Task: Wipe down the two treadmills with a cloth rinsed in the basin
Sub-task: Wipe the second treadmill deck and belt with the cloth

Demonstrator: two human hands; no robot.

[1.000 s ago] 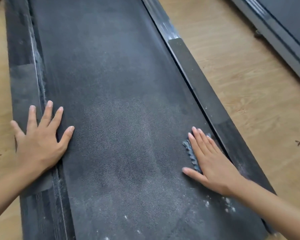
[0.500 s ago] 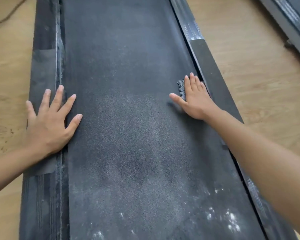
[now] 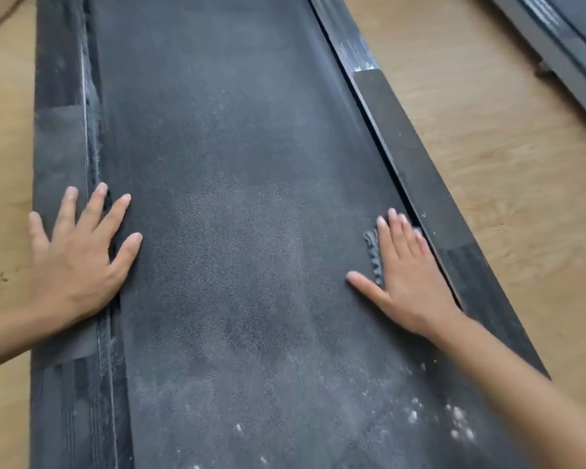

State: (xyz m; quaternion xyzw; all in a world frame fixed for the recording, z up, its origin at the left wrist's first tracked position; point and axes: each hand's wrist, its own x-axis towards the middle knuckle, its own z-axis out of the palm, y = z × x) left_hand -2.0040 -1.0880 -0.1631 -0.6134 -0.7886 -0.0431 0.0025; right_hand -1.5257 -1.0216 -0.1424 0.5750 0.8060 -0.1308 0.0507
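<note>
The treadmill (image 3: 217, 96) under me fills nearly the whole view. Its long dark belt (image 3: 251, 299) is grey with dust down the middle and toward me, so I judge this machine only partly wiped. Of the second treadmill (image 3: 572, 45) I see just a corner across the wooden floor (image 3: 487, 147) at the upper right, too little to tell its state. To do this pass well I want long, overlapping strokes along the belt's length, with even pressure from the whole palm. I would work from the right side rail (image 3: 420, 184) across to the left side rail (image 3: 58, 147) so no dusty strip is left between passes. The seam where belt meets rail looks like it traps fluff, so the cloth's edge should run right into it. My left hand (image 3: 78, 262) lies flat and spread wide, fingers straight, palm over the left rail and fingertips on the belt's edge; it holds nothing and serves as a brace. My right hand (image 3: 406, 275) is flat too, fingers straight and close together, thumb out to the side. It presses the cloth (image 3: 374, 255) down on the belt just beside the right rail. Only a dark scalloped edge of the cloth shows past my forefinger; the rest is hidden under the palm. The white crumbs (image 3: 457, 424) near my right forearm are better gathered toward the belt's end than smeared. With this much dust I guess the cloth will soon want rinsing, though the basin is not in view.
</note>
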